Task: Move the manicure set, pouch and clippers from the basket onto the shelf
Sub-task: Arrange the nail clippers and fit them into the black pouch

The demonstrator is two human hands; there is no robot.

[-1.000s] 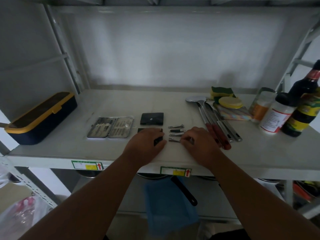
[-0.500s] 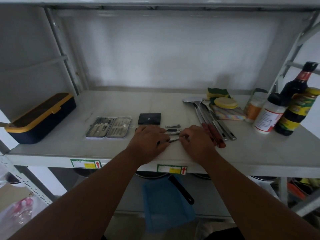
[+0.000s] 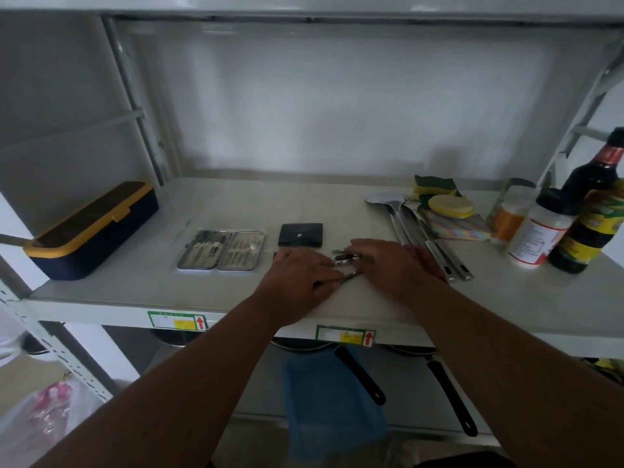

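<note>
With the set [image 3: 221, 250] left of the pouch [image 3: 300, 234], the left hand [image 3: 297, 282] pinches one clipper [image 3: 347, 276] (right hand [image 3: 388, 265] flat, grip unclear) and should lay it parallel below the clippers [image 3: 344, 258], just right-front of the pouch.

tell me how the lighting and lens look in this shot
Head view: dim and flat, the back wall brightest in the middle; wide-angle bending bows the shelf edges and uprights; the clippers between the left hand and right hand look soft and dark.
</note>
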